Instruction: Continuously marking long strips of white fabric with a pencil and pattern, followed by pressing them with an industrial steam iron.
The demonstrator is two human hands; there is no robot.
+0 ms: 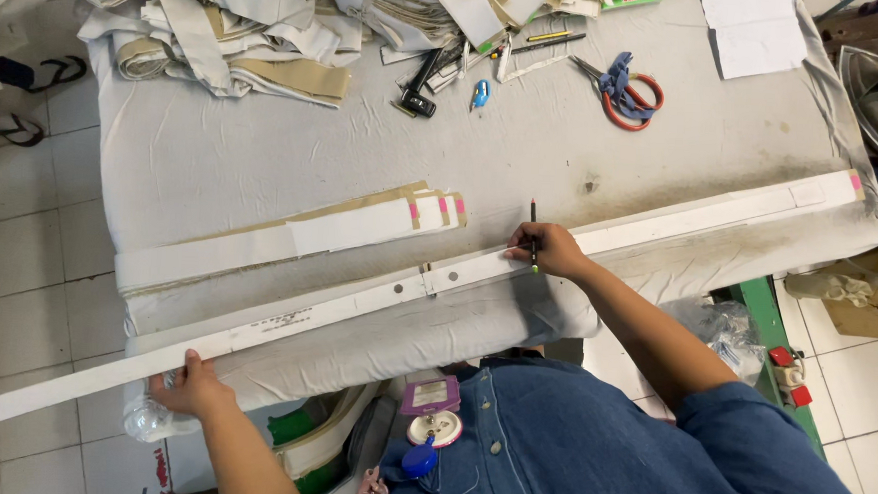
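**White strip under the pencil, marking partway along**

White and stiff, the long strip [397,293] lies slantwise across the near edge of the grey tabletop [263,158], its low end jutting past the corner. We press that end flat with our left hand [191,389], fingers spread on it. Our right hand [551,251] is closed around a dark pencil [533,237], tip on the strip near its middle. We judge the marking about half done: two dark dots and a seam sit on the left stretch, while the right run to the pink-tagged end looks bare. Just beyond, a shorter bundle of white and tan strips [289,237] rests. Farther off lie red-handled scissors [622,89] and heaped fabric strips [240,26].
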